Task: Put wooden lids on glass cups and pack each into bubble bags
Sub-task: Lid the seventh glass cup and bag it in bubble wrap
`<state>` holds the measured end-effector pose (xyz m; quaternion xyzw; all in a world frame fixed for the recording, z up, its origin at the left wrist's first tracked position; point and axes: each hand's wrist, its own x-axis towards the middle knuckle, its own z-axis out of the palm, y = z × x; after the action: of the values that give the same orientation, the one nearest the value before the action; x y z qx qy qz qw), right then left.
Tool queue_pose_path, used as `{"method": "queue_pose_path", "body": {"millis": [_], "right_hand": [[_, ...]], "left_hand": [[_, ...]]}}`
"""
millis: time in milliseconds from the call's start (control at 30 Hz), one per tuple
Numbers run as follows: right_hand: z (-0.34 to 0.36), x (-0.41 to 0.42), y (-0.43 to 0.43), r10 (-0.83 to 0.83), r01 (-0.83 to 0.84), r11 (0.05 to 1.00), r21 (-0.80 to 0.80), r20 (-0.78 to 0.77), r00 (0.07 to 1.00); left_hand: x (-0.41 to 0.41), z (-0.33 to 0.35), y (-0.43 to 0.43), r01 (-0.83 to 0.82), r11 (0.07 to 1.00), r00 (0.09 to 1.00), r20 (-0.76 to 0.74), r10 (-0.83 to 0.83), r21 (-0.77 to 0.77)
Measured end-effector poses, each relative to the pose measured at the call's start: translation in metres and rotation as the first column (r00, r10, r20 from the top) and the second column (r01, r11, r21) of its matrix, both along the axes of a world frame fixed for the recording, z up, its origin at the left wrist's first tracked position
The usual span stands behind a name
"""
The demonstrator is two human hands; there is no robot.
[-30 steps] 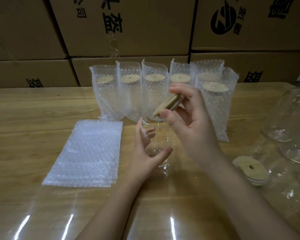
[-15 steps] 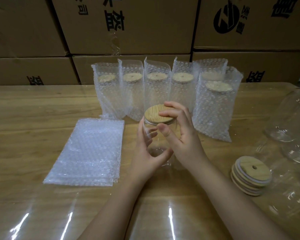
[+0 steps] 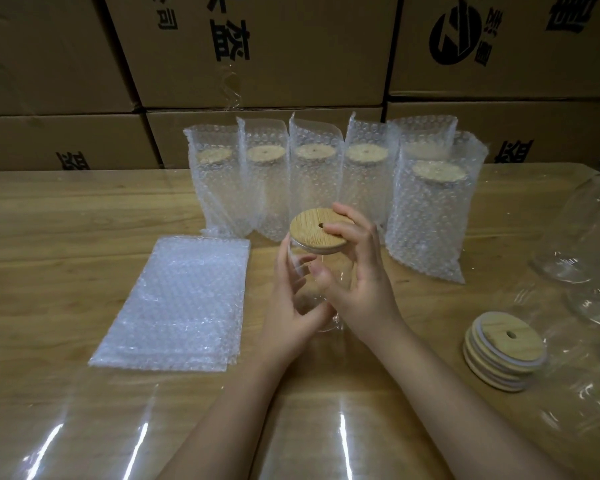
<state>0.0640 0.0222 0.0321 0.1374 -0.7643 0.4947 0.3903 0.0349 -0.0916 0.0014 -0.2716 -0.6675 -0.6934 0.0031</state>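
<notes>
A clear glass cup (image 3: 317,289) stands on the table in the middle, with a round wooden lid (image 3: 314,230) sitting on its rim. My left hand (image 3: 293,306) wraps around the cup's left side and holds it. My right hand (image 3: 361,271) has its fingertips on the lid's right edge and its thumb against the glass. A flat stack of empty bubble bags (image 3: 177,303) lies to the left. A short stack of spare wooden lids (image 3: 503,351) sits at the right.
Several lidded cups in bubble bags (image 3: 312,174) stand in a row behind the hands. Bare glass cups (image 3: 589,237) crowd the right edge under clear plastic. Cardboard boxes (image 3: 257,46) wall off the back of the wooden table (image 3: 49,237).
My right hand brought the wooden lid down from above onto the cup's rim and now rests on its edge. My left hand kept its hold on the cup.
</notes>
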Motion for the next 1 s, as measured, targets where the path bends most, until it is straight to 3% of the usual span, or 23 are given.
{"method": "queue_pose_path", "body": {"millis": [133,200,333,500,667,1000], "right_hand": [[-0.028,0.003,0.001,0.185,-0.126,0.966,-0.225,0.266,0.946],[-0.038,0.002,0.004,0.233,-0.151,0.958,-0.242,0.362,0.903],[-0.039,-0.001,0.007,0.239,-0.141,0.955,-0.259,0.4,0.885],[-0.037,-0.003,0.008,0.29,-0.165,0.939,-0.301,0.44,0.85],[-0.039,-0.007,0.008,0.278,-0.135,0.941,-0.311,0.482,0.831],[-0.036,-0.005,0.007,0.266,-0.132,0.947,-0.292,0.491,0.83]], "left_hand": [[-0.005,0.008,-0.008,0.042,0.986,0.984,0.165,-0.068,0.16],[-0.004,0.012,-0.009,-0.021,0.992,0.993,0.118,0.006,0.123],[0.002,0.028,-0.006,-0.19,0.973,0.981,-0.019,0.194,0.132],[0.004,0.051,0.004,-0.231,0.971,0.969,-0.103,0.224,-0.062],[-0.002,0.074,0.019,-0.318,0.942,0.936,-0.193,0.294,-0.108],[-0.012,0.083,0.008,-0.196,0.968,0.953,-0.266,0.149,-0.16]]}}
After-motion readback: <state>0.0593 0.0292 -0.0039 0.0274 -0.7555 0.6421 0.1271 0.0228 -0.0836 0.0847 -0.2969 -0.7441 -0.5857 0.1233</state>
